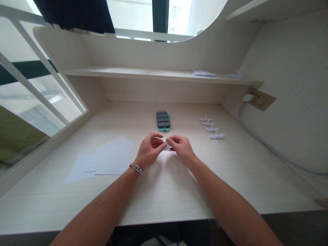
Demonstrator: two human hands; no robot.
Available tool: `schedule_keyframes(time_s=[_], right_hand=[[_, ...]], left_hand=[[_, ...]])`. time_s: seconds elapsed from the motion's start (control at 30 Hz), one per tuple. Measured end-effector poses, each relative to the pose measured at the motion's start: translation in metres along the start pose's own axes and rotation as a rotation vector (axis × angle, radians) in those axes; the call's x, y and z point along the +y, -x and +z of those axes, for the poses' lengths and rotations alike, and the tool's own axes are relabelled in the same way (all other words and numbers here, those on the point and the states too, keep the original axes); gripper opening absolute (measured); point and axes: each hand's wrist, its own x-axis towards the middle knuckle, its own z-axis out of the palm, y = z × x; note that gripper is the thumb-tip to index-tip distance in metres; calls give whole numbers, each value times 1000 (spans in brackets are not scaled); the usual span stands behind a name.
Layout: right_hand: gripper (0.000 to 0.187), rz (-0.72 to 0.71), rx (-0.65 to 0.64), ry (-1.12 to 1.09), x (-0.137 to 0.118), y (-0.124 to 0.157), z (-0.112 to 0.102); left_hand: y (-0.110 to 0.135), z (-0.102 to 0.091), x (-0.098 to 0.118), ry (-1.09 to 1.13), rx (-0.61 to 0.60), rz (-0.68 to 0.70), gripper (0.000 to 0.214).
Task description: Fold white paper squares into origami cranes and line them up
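Note:
A small folded piece of white paper (167, 147) is held just above the desk between my two hands. My left hand (151, 150) pinches its left side between thumb and fingers; a ring and a chain bracelet show on this hand and wrist. From the other side, my right hand (180, 147) grips the paper with thumb and forefinger. Fingers cover much of the paper, so its full shape is hidden. Several folded paper cranes (212, 129) stand in a row on the desk to the right of my hands.
Behind my hands lies a phone in a green case (163, 123). Loose white sheets (112, 159) overlap on the left of the desk (246, 171). More folded paper (203, 73) rests on the shelf (143, 73). A grey cable (271, 147) runs from the wall socket (262, 99) along the right.

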Motion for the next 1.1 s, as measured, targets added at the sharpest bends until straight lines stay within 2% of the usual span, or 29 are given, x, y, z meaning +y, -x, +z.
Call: schedule_keyframes(time_s=[0.17,0.3,0.37,0.5,0.6,0.7,0.8,0.9,1.1], right_hand=[[37,100,-79,-123,-3,3,2],[37,131,-91,-283,-3,3,1],[37,141,-118,-358,-5,3,0],[34,153,-175,-441,-9,5,0],[33,162,-208,-441,-10,8,2],[33,167,-223,-393,-8,8,3],[31,124,-135,-238,-7,7,2],[28,-9,-39,-68,-6,3,-1],[15,-250,-40,171,-3,2,-4]], left_hand=[[-2,-2,0,58,95,22,37],[-3,-4,0,146,76,-29,36],[-3,-5,0,173,30,-57,37],[-1,-3,1,241,-158,-83,36],[-1,-2,2,277,-176,-93,32],[-1,-3,3,295,-141,-105,28],[-3,-6,1,302,-124,-113,28],[-4,-9,-1,270,-72,-118,26],[-5,-9,-3,246,-55,-137,27]])
